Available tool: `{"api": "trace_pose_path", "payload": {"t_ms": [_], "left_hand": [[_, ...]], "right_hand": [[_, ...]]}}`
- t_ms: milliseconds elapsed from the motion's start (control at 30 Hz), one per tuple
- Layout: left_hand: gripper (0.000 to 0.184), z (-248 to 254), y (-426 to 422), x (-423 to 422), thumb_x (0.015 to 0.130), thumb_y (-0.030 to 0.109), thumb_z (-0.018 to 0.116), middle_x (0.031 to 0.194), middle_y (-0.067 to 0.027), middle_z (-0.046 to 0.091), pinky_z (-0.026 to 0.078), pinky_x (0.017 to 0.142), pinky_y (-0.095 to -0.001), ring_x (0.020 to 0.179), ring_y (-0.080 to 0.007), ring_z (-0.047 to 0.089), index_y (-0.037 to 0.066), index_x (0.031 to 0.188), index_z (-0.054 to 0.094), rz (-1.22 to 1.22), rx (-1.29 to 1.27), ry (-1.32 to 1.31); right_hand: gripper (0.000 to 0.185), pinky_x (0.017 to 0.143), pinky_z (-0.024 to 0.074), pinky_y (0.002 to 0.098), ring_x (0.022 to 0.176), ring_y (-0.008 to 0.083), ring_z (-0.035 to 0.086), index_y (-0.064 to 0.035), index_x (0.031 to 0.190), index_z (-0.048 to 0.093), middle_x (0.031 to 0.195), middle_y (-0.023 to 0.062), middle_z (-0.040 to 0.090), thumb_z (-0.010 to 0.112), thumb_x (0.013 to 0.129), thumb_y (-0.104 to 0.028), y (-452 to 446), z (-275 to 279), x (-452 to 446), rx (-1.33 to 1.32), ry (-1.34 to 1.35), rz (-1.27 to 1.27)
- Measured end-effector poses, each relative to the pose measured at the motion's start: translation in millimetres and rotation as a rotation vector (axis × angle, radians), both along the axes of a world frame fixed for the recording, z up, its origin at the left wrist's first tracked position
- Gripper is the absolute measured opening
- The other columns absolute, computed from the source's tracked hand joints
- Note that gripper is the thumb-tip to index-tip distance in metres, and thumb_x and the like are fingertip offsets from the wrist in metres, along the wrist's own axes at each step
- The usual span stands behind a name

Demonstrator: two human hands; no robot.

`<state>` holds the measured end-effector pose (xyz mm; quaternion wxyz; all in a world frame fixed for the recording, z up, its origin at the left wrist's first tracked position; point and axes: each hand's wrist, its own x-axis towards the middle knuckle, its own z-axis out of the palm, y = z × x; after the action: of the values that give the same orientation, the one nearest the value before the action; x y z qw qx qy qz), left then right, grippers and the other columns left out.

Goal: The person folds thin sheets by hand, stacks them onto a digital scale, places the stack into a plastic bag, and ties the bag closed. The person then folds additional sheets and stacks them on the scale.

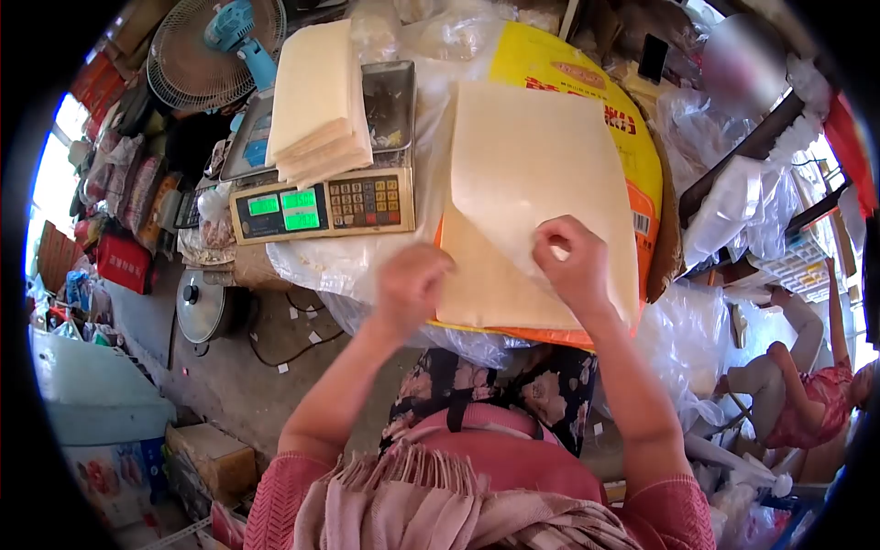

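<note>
A stack of thin cream-coloured sheets (pixel 541 165) lies on a yellow and orange printed bag (pixel 637 174) in front of me. The top sheet's near-left corner is lifted, leaving a diagonal edge over the sheet below. My right hand (pixel 573 261) is above the near part of the stack, thumb and forefinger pinched together in a ring at the lifted sheet. My left hand (pixel 412 284) is beside the stack's near-left edge, slightly blurred with its fingers curled in; whatever may be inside them is hidden.
To the left, a digital scale (pixel 321 203) carries a folded pile of similar sheets (pixel 316 101). A fan (pixel 215 50) stands behind it. A lidded pot (pixel 206 307) sits on the floor at left. Another person (pixel 807 403) sits at far right, near plastic wrapping (pixel 683 339).
</note>
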<state>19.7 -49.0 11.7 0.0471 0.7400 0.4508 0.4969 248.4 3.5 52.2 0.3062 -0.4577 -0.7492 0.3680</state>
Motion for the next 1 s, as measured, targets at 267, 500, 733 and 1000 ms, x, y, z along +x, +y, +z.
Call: {"api": "trace_pose_path", "payload": {"t_ms": [267,500,733,1000], "left_hand": [[0.011,-8,-7,46,0.076,0.007,0.063,0.079,-0.0127,0.065,0.052,0.070,-0.0358,0.077,-0.0276,0.065,0.002,0.086,0.064,-0.004,-0.343,0.049],[0.069,-16,-11,37,0.085,0.020,0.069,0.106,-0.0147,0.060,0.050,0.075,-0.0276,0.088,-0.0167,0.061,0.000,0.136,0.027,-0.155,-0.844,-0.898],[0.092,-14,-17,41,0.079,0.003,0.070,0.126,-0.0181,0.049,0.046,0.089,-0.0297,0.114,-0.0195,0.051,0.005,0.147,0.009,-0.309,-0.764,-0.855],[0.080,-16,-27,39,0.071,-0.004,0.064,0.135,-0.0211,0.042,0.035,0.104,-0.0399,0.127,-0.0310,0.042,0.005,0.142,0.028,0.081,-0.619,-0.464]], "right_hand": [[0.060,0.100,0.0387,0.0412,0.120,0.0317,0.049,-0.0011,0.122,0.055,0.126,0.0181,0.055,0.074,0.077,-0.036,-7,-27,13,0.153,-0.308,0.339],[0.058,0.105,0.0328,0.0410,0.124,0.0302,0.046,-0.0019,0.119,0.059,0.126,0.0156,0.056,0.074,0.076,-0.038,-10,-19,12,0.107,-0.308,0.426],[0.058,0.105,0.0315,0.0387,0.123,0.0300,0.047,-0.0039,0.120,0.058,0.126,0.0141,0.056,0.075,0.076,-0.037,-12,-23,9,0.158,-0.301,0.425],[0.018,0.076,0.0490,0.0385,0.084,0.0367,0.061,-0.0026,0.085,0.058,0.082,0.0171,0.064,0.063,0.084,-0.020,-6,-29,2,0.187,-0.233,0.213]]}}
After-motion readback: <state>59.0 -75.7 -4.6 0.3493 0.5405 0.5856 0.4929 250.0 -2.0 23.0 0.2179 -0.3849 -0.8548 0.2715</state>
